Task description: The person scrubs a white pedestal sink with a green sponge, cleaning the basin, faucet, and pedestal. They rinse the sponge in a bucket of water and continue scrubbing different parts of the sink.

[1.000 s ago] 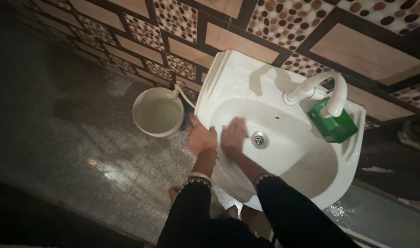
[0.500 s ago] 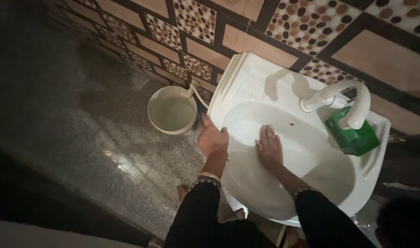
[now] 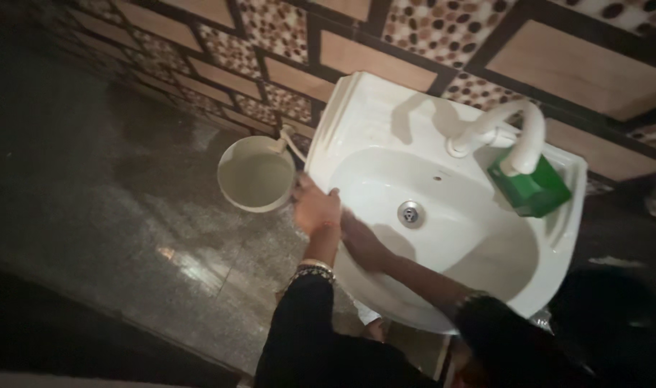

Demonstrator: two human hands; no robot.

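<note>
A white wall-mounted sink (image 3: 385, 122) fills the middle of the view, with a metal drain (image 3: 411, 213) in its bowl. My left hand (image 3: 315, 207) grips the sink's left rim. My right hand (image 3: 362, 241) lies flat against the inner left wall of the bowl, fingers together, below and left of the drain. I cannot tell whether anything is under its palm. Both arms wear dark sleeves with patterned cuffs.
A white curved tap (image 3: 518, 140) stands at the sink's back right, over a green box-shaped container (image 3: 532, 188). A white bucket (image 3: 256, 179) sits on the speckled floor (image 3: 163, 215) left of the sink. Patterned tiles (image 3: 292, 29) cover the wall behind.
My right hand slid from the bowl's middle, where it covered the drain, down and left to the bowl's inner wall. The drain shows again. My left hand stayed on the rim.
</note>
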